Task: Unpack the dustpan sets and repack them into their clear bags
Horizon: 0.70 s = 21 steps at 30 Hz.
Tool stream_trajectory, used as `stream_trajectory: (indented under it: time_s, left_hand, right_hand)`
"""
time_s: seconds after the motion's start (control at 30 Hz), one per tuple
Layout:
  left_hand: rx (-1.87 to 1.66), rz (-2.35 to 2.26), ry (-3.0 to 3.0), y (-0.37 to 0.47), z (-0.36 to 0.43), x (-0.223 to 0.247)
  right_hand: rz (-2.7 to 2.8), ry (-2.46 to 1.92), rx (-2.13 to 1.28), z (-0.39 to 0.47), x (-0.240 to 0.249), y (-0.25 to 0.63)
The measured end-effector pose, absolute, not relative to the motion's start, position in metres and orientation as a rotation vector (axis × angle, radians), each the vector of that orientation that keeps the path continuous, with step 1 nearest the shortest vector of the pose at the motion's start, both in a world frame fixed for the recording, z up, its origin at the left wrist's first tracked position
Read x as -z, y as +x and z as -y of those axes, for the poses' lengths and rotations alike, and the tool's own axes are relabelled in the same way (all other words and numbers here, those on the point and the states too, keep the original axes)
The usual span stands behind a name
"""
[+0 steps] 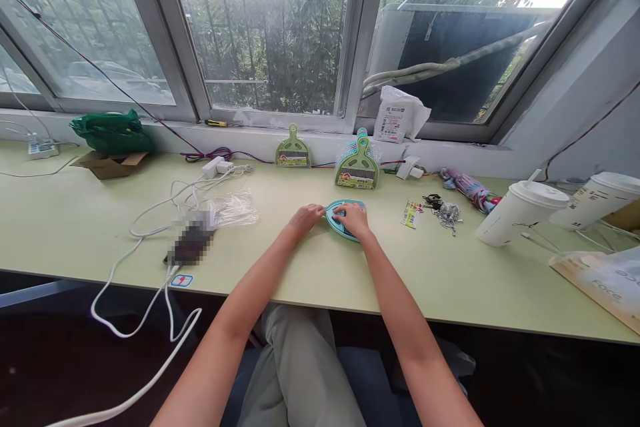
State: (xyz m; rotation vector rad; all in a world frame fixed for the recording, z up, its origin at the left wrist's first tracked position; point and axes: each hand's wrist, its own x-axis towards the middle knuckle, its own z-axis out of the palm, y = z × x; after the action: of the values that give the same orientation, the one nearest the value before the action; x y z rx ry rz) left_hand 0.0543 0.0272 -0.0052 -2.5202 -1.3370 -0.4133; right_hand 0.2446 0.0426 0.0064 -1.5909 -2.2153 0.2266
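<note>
A small light-blue dustpan [338,227] with a brush nested in it lies on the table in front of me, its handle end pointing left. My left hand [306,219] is closed on that handle end, fingers pinched together. My right hand [354,220] lies over the pan and grips the set from above, thumb and fingers bent onto it and hiding much of the brush. Beyond them, a stack of packed green and blue dustpan sets [358,163] leans at the sill, with a single green set [293,149] to its left.
To the right lie a small label card [411,214], keys with a chain [447,212], a folded umbrella [473,190] and a white cup [523,212]. Clear plastic wrap [233,207], white cables [145,235] and a blurred dark device [191,242] are to the left.
</note>
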Motion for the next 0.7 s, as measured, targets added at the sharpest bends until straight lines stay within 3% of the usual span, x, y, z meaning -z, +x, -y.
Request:
stream_trajectory:
  time_s: [0.2,0.37,0.47,0.57,0.63,0.7]
  left_hand:
    - [0.677,1.562,-2.460,0.063,-0.026,0.010]
    - [1.493,1.821,-2.324,0.073,-0.023,0.001]
    - [1.947,1.990,-2.782,0.085,-0.023,0.000]
    - [2.243,1.862,-3.195,0.093,-0.021,0.001]
    - [2.349,1.987,-3.122,0.091,-0.020,0.001]
    - [2.391,2.237,-2.891,0.084,-0.022,0.001]
  right_hand:
    - [2.275,-1.593,-0.076,-0.038,-0.010,0.240]
    - [1.863,-1.596,-0.333,-0.042,-0.016,0.245]
    - [1.575,-1.534,-0.378,-0.043,-0.021,0.243]
    - [1.529,-1.455,-0.528,-0.044,-0.023,0.240]
    - [1.560,-1.418,-0.568,-0.045,-0.022,0.246]
    - [1.515,-1.504,-0.403,-0.049,-0.018,0.264]
